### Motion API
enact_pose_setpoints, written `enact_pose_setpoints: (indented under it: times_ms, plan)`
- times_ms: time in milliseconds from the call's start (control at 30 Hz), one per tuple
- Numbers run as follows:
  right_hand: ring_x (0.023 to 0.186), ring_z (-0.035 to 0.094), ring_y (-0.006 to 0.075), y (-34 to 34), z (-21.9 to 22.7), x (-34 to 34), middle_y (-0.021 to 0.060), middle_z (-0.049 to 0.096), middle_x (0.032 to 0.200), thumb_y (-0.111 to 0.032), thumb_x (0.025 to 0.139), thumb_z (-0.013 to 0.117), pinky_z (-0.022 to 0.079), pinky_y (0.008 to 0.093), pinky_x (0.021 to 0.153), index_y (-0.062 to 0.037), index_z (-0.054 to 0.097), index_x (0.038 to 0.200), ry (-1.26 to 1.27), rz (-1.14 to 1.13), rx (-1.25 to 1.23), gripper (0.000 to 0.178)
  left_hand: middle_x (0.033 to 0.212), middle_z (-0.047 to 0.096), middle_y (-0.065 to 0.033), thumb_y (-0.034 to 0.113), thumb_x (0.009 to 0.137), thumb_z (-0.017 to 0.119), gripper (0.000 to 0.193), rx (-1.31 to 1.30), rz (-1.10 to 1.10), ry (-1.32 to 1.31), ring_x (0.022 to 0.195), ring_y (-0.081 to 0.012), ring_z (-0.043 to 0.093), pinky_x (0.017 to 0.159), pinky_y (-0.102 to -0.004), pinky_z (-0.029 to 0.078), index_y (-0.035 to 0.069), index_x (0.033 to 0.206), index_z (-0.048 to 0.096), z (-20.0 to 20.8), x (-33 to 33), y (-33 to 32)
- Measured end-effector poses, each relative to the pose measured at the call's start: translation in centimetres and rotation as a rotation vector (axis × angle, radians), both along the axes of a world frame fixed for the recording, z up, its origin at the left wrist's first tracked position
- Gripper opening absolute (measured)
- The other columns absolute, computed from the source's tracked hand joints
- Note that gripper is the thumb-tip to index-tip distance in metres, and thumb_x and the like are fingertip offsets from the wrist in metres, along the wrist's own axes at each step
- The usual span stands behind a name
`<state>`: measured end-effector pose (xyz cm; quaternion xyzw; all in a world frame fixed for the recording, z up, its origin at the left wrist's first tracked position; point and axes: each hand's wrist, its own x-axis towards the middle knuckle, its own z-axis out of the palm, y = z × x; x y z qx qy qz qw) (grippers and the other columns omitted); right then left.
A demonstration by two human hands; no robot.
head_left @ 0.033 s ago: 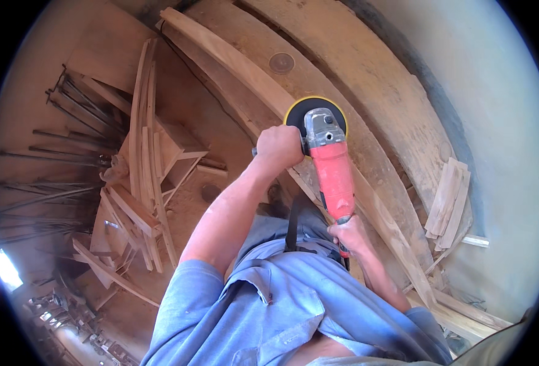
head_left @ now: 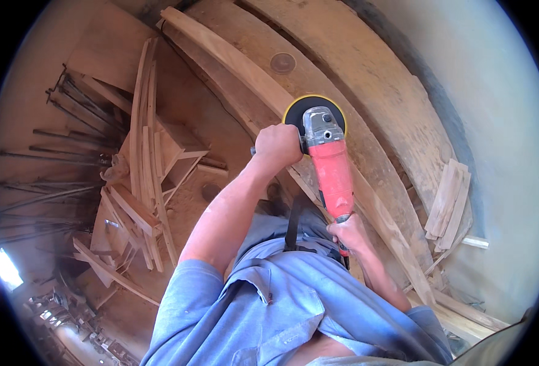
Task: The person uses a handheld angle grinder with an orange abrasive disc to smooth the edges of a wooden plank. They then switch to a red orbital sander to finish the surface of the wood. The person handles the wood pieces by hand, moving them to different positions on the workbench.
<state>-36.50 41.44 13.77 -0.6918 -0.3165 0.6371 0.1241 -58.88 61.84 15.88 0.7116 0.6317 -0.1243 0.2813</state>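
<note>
A red angle polisher [head_left: 332, 171] with a grey metal head and a round black pad [head_left: 297, 111] edged in yellow lies across a long wooden beam [head_left: 245, 67]. My left hand [head_left: 278, 144] is closed round the side handle next to the head. At the tool's rear end, my right hand [head_left: 350, 233] wraps round the narrow grip, from which a dark cord hangs. The pad overlaps the beam; whether it touches the wood or spins, I cannot tell.
The beam rests on a dusty wooden bench [head_left: 367, 128]. Short boards [head_left: 448, 204] are stacked at its right end. Leaning curved strips [head_left: 144, 134] and long metal clamps [head_left: 56, 155] stand on the left. A dark cable [head_left: 205, 82] runs along the bench's near side.
The polisher and both my hands have shifted very slightly to the left and away from me. My grip is the same.
</note>
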Motion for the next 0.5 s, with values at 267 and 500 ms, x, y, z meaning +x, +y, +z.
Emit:
enact_pose_setpoints:
  times_ms: [267, 500]
  plan:
    - [0.053, 0.064, 0.0160, 6.5, 0.0, -4.7, 0.0066, 0.064, 0.060, -0.014, 0.074, 0.074, 0.048, 0.0344, 0.051, -0.0008, 0.066, 0.072, -0.032, 0.015, -0.012, 0.016, 0.097, 0.078, -0.0198, 0.019, 0.074, 0.074, 0.024, -0.013, 0.029, -0.023, 0.095, -0.0368, 0.076, 0.084, -0.0455, 0.061, 0.006, 0.092, 0.081, 0.1, -5.3, 5.6]
    - [0.052, 0.062, 0.0136, 10.6, -0.2, -11.2, 0.0036, 0.063, 0.060, -0.010, 0.077, 0.074, 0.046, 0.0323, 0.050, -0.0041, 0.064, 0.071, 0.015, -0.086, -0.031, 0.013, 0.094, 0.078, -0.0184, 0.017, 0.074, 0.075, 0.021, 0.011, -0.078, -0.137, 0.091, -0.0360, 0.077, 0.079, -0.0450, 0.061, 0.006, 0.091, 0.080, -0.4, -11.0, 12.0]
